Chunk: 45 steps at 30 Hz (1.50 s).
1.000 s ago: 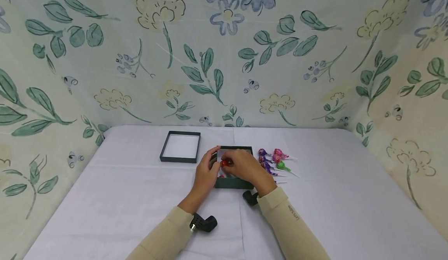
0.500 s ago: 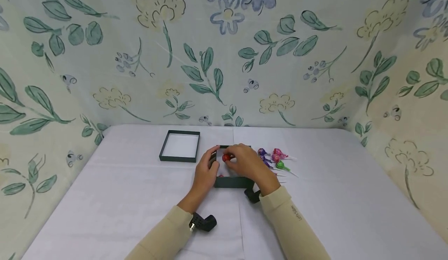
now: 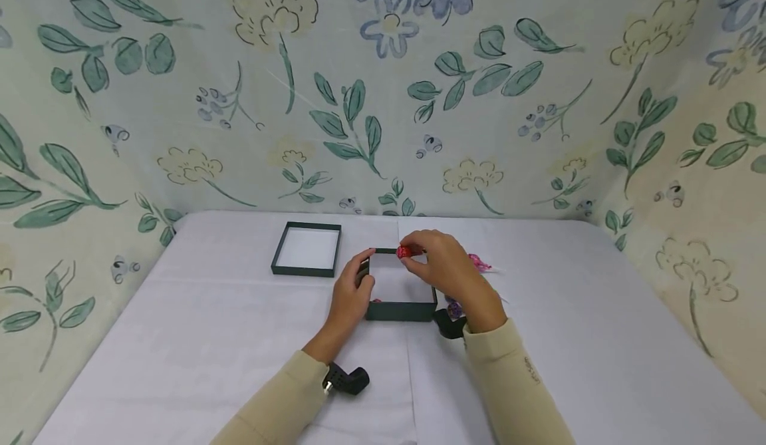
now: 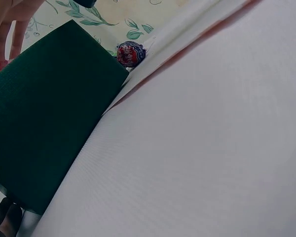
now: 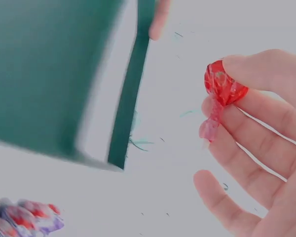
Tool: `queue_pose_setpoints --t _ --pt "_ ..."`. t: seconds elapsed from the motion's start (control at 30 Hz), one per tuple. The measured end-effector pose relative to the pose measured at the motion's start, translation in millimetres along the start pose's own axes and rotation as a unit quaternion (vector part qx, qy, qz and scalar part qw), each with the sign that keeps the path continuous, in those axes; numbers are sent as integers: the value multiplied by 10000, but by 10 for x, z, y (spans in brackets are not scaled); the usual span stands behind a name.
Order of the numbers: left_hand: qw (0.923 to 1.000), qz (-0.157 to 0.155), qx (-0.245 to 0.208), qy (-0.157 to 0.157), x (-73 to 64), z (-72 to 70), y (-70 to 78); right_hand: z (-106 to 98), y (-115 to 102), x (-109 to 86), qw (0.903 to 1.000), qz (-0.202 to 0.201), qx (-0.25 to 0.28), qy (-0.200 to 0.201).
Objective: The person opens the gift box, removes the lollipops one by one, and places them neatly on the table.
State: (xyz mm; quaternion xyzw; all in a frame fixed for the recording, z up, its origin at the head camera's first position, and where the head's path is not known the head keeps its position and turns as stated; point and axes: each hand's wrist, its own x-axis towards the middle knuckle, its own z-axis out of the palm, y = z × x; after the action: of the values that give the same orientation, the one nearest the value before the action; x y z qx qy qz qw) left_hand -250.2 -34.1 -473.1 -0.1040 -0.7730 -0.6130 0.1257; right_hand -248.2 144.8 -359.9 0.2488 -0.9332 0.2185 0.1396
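Note:
A dark green open box (image 3: 401,311) stands on the white table. My left hand (image 3: 350,292) holds its left wall, the thumb on the inner side and the fingers outside. My right hand (image 3: 445,262) pinches a red-wrapped lollipop (image 3: 403,251) between thumb and fingertips, above the box's back edge. In the right wrist view the red lollipop (image 5: 222,86) shows its twisted wrapper; its stick is not clearly visible. A small red piece (image 3: 377,300) shows inside the box's front left corner. The left wrist view has the box's green side (image 4: 54,108).
A shallow dark-rimmed lid (image 3: 304,273) with a white inside lies at the back left. Right of the box are a pink lollipop (image 3: 479,263) and purple lollipops (image 3: 455,309), partly hidden by my right arm. A patterned cloth (image 3: 383,99) hangs behind the table.
My right hand has risen from inside the box toward the back right, carrying the red lollipop. The left hand has stayed on the box's left wall.

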Motion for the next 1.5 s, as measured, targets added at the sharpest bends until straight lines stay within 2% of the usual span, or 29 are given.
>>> queue_pose_setpoints --t 0.2,0.37,0.47,0.7,0.97,1.17,1.37,1.5 --pt "10000 29 73 29 11 3 -16 -160 30 -61 9997 175 104 115" --pt "9998 -87 167 112 -36 -7 -74 -169 59 -116 9987 356 371 -37" --pt "9998 -146 136 59 -59 -7 -99 -161 99 -145 9983 411 404 -93" --pt "9999 -122 100 35 -25 -21 -91 -223 205 -188 9988 436 196 -116" --pt "10000 -79 -36 17 -26 -16 -52 -322 351 -318 9957 842 -50 -382" --pt "9999 -49 110 73 -15 -8 -31 -389 478 -431 9932 1002 -322 -494" --pt "9999 -101 15 43 -20 -18 -38 -430 589 -538 9908 1104 -403 -675" --pt "10000 -8 -33 50 -22 -10 -20 -461 677 -608 9881 1193 -495 -837"
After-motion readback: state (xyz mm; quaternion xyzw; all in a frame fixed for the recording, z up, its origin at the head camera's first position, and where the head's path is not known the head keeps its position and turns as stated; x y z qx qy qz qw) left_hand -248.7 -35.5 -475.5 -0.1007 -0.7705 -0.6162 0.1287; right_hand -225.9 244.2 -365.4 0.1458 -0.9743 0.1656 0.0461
